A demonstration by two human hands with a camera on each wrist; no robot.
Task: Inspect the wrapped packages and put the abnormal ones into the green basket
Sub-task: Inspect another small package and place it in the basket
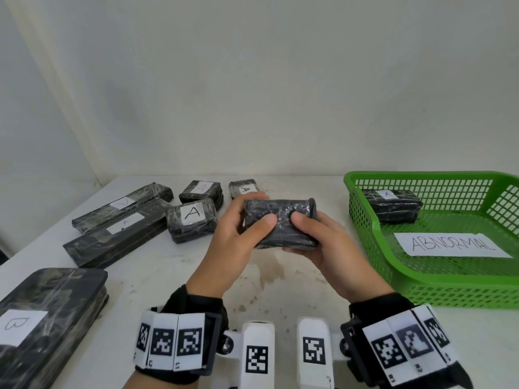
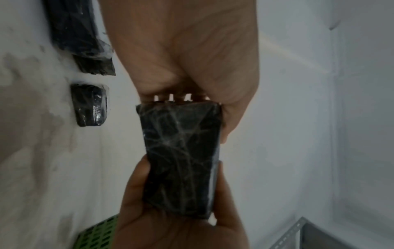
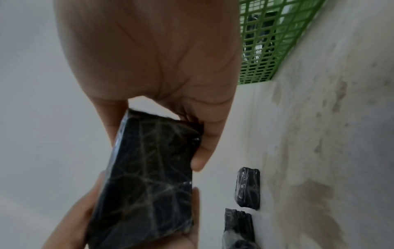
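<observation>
Both hands hold one black film-wrapped package (image 1: 280, 235) above the middle of the table, its plain side up with no label showing. My left hand (image 1: 252, 211) grips its left end, thumb on top. The right hand (image 1: 311, 231) grips the right end, thumb on top and fingers beneath. The left wrist view shows the package (image 2: 181, 160) endwise between the left hand (image 2: 198, 107) and the right hand (image 2: 170, 227). In the right wrist view the package (image 3: 149, 176) sits in the right hand (image 3: 157, 134). The green basket (image 1: 362, 209) stands at the right, with an "ABNORMAL" sheet (image 1: 452, 244) and one package labelled A (image 1: 390, 204) inside.
Several wrapped packages lie on the white table to the left: two long ones (image 1: 120, 211) (image 1: 112, 237), three small ones labelled A (image 1: 192, 220) (image 1: 200, 192) (image 1: 244, 189), and a big flat one (image 1: 42, 318) at the near left. A wall stands right behind the table.
</observation>
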